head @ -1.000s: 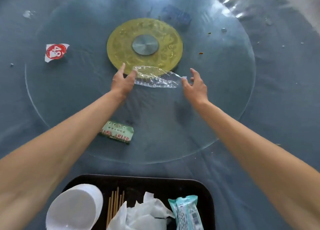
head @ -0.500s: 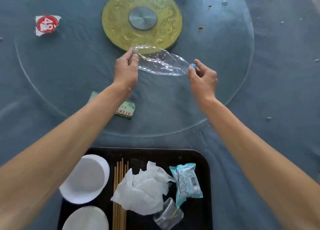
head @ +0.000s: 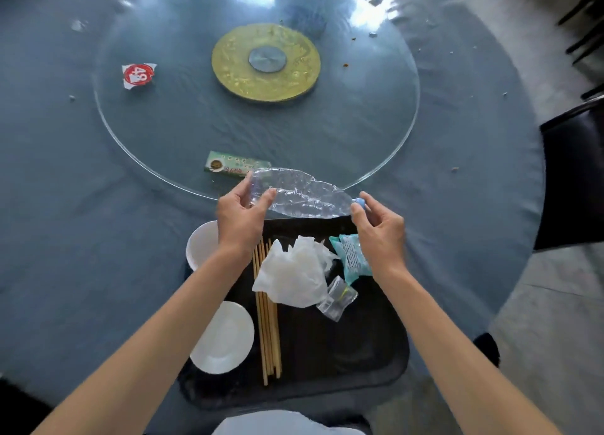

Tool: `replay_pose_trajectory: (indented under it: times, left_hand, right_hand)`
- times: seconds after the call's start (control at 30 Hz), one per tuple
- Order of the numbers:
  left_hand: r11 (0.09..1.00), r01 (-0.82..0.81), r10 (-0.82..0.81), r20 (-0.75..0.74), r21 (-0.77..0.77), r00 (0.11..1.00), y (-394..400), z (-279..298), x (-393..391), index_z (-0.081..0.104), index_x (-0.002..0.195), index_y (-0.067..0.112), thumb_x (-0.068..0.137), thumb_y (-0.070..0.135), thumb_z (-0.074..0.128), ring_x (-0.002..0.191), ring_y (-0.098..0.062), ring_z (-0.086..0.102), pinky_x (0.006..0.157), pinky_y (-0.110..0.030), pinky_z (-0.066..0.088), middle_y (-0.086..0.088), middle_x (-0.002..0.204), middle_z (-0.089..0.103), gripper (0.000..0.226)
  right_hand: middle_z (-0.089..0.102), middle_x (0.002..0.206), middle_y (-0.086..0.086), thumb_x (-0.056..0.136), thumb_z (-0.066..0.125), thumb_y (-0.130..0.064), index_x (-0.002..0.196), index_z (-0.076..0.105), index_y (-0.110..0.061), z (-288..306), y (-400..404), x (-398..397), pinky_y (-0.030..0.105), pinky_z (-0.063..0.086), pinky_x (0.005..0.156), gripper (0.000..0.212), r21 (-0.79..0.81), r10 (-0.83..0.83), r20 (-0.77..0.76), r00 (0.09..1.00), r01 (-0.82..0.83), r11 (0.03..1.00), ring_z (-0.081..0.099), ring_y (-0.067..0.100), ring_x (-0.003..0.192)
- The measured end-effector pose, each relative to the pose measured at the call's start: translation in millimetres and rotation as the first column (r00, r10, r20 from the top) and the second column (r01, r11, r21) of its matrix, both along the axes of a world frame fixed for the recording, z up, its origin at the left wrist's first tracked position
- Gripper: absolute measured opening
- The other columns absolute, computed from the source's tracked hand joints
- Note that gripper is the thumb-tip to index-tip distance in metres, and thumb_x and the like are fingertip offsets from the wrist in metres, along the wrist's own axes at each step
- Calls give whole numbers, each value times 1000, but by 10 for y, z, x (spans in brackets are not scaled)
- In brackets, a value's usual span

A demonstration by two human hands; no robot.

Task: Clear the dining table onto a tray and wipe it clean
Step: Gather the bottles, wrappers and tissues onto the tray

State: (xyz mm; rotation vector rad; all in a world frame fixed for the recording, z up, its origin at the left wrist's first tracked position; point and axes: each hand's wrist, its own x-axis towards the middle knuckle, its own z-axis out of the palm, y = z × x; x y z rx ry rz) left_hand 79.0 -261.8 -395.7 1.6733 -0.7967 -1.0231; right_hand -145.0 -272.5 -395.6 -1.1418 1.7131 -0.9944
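Arms reach out from the bottom of the picture, over a black tray [head: 376, 369] that sits on the near edge of a round table with a blue cloth [head: 81, 238]. On the tray, two white bowls [head: 225, 336] lie on the left side, one near and one farther back under the left wrist. Wooden chopsticks [head: 268, 330] lie in a bunch just right of the bowls. A crumpled white napkin [head: 294, 274] rests on top of the chopsticks. A small clear wrapper [head: 336, 299] touches the napkin's right side, and a teal snack packet [head: 351, 254] lies partly under the right hand.

Both hands hold a squashed clear plastic bottle [head: 304, 196] in the air above the far edge of the tray. The left hand [head: 240, 218] grips the wide bottom end, with thumb and fingers curled round it. The right hand [head: 380, 228] pinches the blue cap [head: 359, 201] at the other end with fingertips.

Past the bottle, a green paper packet [head: 228, 166] lies on the big glass turntable [head: 163, 124], near its front edge. Farther back on the left, a torn red and white label [head: 139, 75] lies on the glass. In the middle sits a round gold disc [head: 228, 65]. Little crumbs [head: 344, 64] dot the glass and cloth. A black chair [head: 572, 179] stands at the right.
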Motion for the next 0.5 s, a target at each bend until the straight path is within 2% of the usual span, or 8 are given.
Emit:
replay_pose_trajectory:
  times: [0.07,0.17,0.23,0.4,0.5]
  left_hand:
    - [1000,21,-22,33,12,999,341,-9,-26,50,147,17,86,30,80,132,-3,51,110,-21,40,2,146,56,69]
    - [998,58,-59,36,20,998,818,-79,-96,50,147,19,88,28,78,129,0,50,104,-18,40,2,146,55,66]
    - [994,95,-96,10,46,995,1115,-156,-150,49,148,20,88,29,78,129,1,48,105,-21,39,5,148,54,68]
    - [975,170,-165,-42,141,985,1832,-421,-298,54,144,19,86,25,80,127,-5,58,111,-30,44,5,139,63,64]
    - [970,123,-124,-8,208,992,2129,-545,-458,57,142,17,84,24,82,122,-5,59,107,-27,46,2,134,66,64]
  right_hand:
    - [75,120,-5,94,73,-26,133,69,-16,-23,366,-54,28,56,99,40,10,-16,-18,1000,16,1000,71,-1,103]
    - [75,119,-9,94,73,-30,132,70,-21,-120,882,-145,22,56,96,39,32,-12,-59,998,14,999,70,-5,103]
    - [75,119,-9,94,73,-30,132,70,-23,-223,1211,-210,19,55,95,38,85,-34,-38,999,37,996,70,-4,104]
    - [76,111,-18,93,75,-28,128,72,-26,-485,1957,-411,26,53,101,35,227,-95,-40,995,102,968,68,-10,100]
    - [74,122,-10,96,72,-21,132,69,-20,-629,2237,-511,13,50,98,37,255,-88,-61,994,101,962,64,-15,99]
